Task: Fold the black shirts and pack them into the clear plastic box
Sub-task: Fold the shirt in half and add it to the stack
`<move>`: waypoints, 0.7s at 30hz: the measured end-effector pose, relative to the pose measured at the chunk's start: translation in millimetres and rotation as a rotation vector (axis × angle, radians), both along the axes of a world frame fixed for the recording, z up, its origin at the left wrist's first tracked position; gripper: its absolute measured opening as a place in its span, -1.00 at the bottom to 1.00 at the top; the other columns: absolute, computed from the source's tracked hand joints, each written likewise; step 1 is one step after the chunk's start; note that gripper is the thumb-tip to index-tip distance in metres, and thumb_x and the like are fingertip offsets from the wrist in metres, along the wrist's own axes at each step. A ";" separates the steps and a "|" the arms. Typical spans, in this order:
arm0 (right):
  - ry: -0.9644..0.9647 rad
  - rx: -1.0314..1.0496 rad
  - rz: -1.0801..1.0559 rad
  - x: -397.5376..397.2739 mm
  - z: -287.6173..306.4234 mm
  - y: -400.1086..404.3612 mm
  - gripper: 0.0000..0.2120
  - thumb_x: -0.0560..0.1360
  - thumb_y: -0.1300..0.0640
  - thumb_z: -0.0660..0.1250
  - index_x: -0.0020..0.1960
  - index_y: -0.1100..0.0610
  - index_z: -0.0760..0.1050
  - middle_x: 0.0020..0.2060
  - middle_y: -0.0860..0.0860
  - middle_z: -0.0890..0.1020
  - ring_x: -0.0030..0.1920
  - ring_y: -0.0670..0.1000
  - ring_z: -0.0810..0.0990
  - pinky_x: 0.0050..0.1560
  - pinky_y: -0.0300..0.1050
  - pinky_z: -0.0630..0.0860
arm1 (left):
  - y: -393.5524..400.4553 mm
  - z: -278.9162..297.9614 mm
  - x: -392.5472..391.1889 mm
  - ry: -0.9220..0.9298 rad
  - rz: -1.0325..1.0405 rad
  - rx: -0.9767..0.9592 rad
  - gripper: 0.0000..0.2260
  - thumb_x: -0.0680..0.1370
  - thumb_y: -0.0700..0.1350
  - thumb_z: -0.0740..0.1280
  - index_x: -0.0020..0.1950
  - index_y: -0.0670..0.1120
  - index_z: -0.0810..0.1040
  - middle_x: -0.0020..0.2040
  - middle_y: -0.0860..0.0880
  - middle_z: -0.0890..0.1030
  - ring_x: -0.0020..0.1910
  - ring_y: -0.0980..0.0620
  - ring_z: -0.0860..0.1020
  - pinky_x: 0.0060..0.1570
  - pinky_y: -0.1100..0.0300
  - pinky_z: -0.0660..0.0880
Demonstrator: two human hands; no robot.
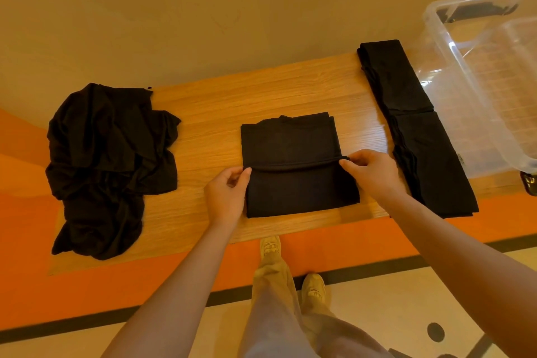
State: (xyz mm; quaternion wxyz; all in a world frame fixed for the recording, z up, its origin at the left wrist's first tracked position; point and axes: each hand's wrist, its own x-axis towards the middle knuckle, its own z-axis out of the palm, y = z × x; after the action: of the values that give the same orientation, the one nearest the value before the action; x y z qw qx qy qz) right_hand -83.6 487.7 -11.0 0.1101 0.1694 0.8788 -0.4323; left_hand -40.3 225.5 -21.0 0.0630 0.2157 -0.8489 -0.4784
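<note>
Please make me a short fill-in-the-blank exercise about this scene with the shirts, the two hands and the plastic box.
1. Both hands, the left hand and the right hand, pinch the folded edge of the ____ shirt.
2. The unfolded pile lies at the table's ____ end.
3. The clear plastic box holds ____ shirts.
4. The folded stacks lie beside the ____.

Missing words: middle; left; no; box

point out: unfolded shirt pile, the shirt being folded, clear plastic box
unfolded shirt pile (110,166): head view, middle of the crumpled heap.
shirt being folded (290,139): head view, flat upper panel above the fold.
clear plastic box (444,67): head view, near-left rim.
</note>
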 end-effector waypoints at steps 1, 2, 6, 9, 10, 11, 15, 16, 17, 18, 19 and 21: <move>-0.001 0.038 0.011 0.1 -0.7 -1.0 -0.76 0.52 0.04 0.38 0.14 0.11 0.56 -0.11 -0.08 0.58 -0.10 -0.13 0.55 -0.19 -0.30 0.44 | -0.8 -2.7 -1.6 -0.022 -0.009 -0.030 -0.89 0.54 -0.07 0.38 0.03 -0.07 0.63 -0.17 0.10 0.60 -0.16 0.20 0.55 -0.21 0.42 0.42; -0.005 0.080 0.019 0.4 -2.0 -2.1 -0.74 0.52 0.03 0.38 0.16 0.12 0.55 -0.09 -0.07 0.58 -0.09 -0.11 0.54 -0.16 -0.27 0.46 | -1.9 -6.6 -3.1 -0.050 -0.011 -0.068 -0.87 0.54 -0.06 0.38 0.03 -0.08 0.63 -0.17 0.09 0.59 -0.17 0.20 0.54 -0.22 0.41 0.41; 0.162 0.298 0.123 6.6 -3.9 -5.1 -0.67 0.51 0.04 0.39 0.22 0.13 0.48 0.10 0.04 0.56 0.03 0.03 0.55 0.05 -0.02 0.54 | -3.7 -17.2 0.6 -0.042 -0.022 -0.297 -0.91 0.53 -0.09 0.39 -0.01 -0.07 0.61 -0.20 0.08 0.57 -0.20 0.09 0.54 -0.02 0.12 0.45; 0.440 0.530 0.357 20.0 -7.6 -15.8 -0.60 0.51 0.07 0.37 0.30 0.17 0.45 0.27 0.10 0.48 0.26 0.12 0.45 0.25 0.06 0.33 | 5.0 -16.2 11.6 0.076 -0.086 -0.569 -0.81 0.53 -0.10 0.37 0.14 -0.05 0.55 0.09 -0.01 0.56 0.10 0.00 0.49 0.12 0.08 0.18; 0.484 0.549 0.430 25.1 -9.3 -22.7 -0.58 0.52 0.06 0.34 0.34 0.17 0.42 0.33 0.10 0.45 0.32 0.11 0.41 0.30 0.07 0.29 | 12.6 -12.8 15.2 0.131 -0.159 -0.623 -0.77 0.54 -0.09 0.34 0.20 -0.05 0.52 0.18 -0.02 0.53 0.18 0.01 0.45 0.15 0.07 0.17; 0.502 0.552 0.505 30.2 -12.4 -30.2 -0.56 0.55 0.04 0.29 0.38 0.16 0.39 0.39 0.09 0.40 0.39 0.09 0.36 0.35 0.07 0.26 | 22.2 -10.8 18.9 0.177 -0.271 -0.654 -0.74 0.57 -0.08 0.29 0.26 -0.05 0.49 0.27 -0.03 0.49 0.26 0.03 0.42 0.20 0.06 0.18; 0.359 0.604 0.729 47.9 -35.2 -43.2 -0.46 0.64 -0.14 -0.04 0.54 0.08 0.13 0.54 0.03 0.14 0.54 0.00 0.06 0.51 0.05 0.03 | 44.9 -31.2 35.2 0.067 -0.647 -0.750 -0.55 0.65 0.05 0.05 0.52 -0.03 0.26 0.54 -0.03 0.22 0.53 0.01 0.15 0.40 -0.04 0.14; 0.326 0.632 0.738 49.8 -39.4 -39.6 -0.43 0.64 -0.18 -0.09 0.55 0.08 0.09 0.55 0.02 0.11 0.55 -0.01 0.02 0.52 0.05 0.00 | 42.2 -37.4 39.0 0.010 -0.664 -0.784 -0.52 0.65 0.10 0.02 0.55 -0.02 0.19 0.56 -0.02 0.16 0.55 0.00 0.08 0.43 -0.06 0.10; 0.301 0.654 0.734 50.5 -42.2 -34.7 -0.40 0.63 -0.21 -0.11 0.56 0.09 0.06 0.55 0.02 0.10 0.55 -0.02 0.00 0.52 0.04 -0.01 | 38.1 -41.9 42.3 -0.034 -0.665 -0.815 -0.50 0.65 0.14 0.00 0.56 -0.01 0.14 0.57 -0.03 0.11 0.56 -0.01 0.03 0.46 -0.07 0.05; 0.286 0.666 0.721 50.3 -43.5 -28.6 -0.38 0.62 -0.23 -0.11 0.56 0.11 0.05 0.55 0.03 0.08 0.55 -0.02 -0.02 0.52 0.03 -0.02 | 34.0 -44.1 45.1 -0.066 -0.661 -0.833 -0.47 0.64 0.17 -0.02 0.57 -0.02 0.11 0.58 -0.04 0.08 0.56 -0.01 0.00 0.47 -0.06 0.02; 0.274 0.669 0.705 49.9 -43.5 -22.0 -0.35 0.61 -0.24 -0.11 0.56 0.12 0.03 0.55 0.03 0.05 0.56 -0.01 -0.04 0.52 0.01 -0.04 | 30.5 -44.3 47.6 -0.090 -0.655 -0.844 -0.44 0.64 0.20 -0.04 0.58 -0.03 0.08 0.58 -0.05 0.05 0.57 -0.02 -0.03 0.48 -0.05 -0.01; 0.246 0.662 0.684 48.2 -41.1 -10.2 -0.32 0.60 -0.27 -0.13 0.57 0.13 -0.04 0.56 0.03 -0.02 0.56 -0.02 -0.11 0.53 -0.04 -0.10 | 25.8 -42.2 51.4 -0.133 -0.634 -0.850 -0.39 0.62 0.25 -0.07 0.58 -0.05 0.05 0.59 -0.06 0.02 0.57 -0.02 -0.07 0.48 -0.05 -0.03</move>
State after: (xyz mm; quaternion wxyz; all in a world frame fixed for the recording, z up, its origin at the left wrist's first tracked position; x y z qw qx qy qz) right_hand -35.4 477.5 -52.1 0.0815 -0.1553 0.9808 -0.0859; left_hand 11.1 251.4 -63.2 -0.0566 -0.0661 -0.9935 -0.0730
